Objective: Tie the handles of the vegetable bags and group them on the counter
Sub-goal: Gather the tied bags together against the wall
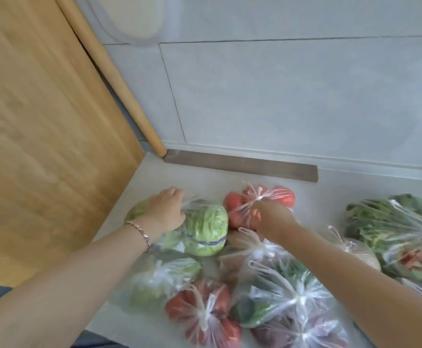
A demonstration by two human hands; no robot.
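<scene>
Several clear plastic bags of vegetables lie bunched on the pale counter [204,177]. My left hand [166,209] grips the gathered top of a cabbage bag [204,229] at the back left. My right hand [270,217] pinches the knotted handles of a tomato bag [260,199] beside it. In front lie a green vegetable bag [159,280], a second tomato bag [204,312] with tied handles, and a leafy greens bag [275,292], tied too. A large leafy bag [393,227] sits at the right.
A wooden board [41,136] leans upright at the left with a rolling pin [119,81] against the tiled wall [280,96]. A grey strip [242,165] runs along the counter's back edge. Bare counter lies behind the bags.
</scene>
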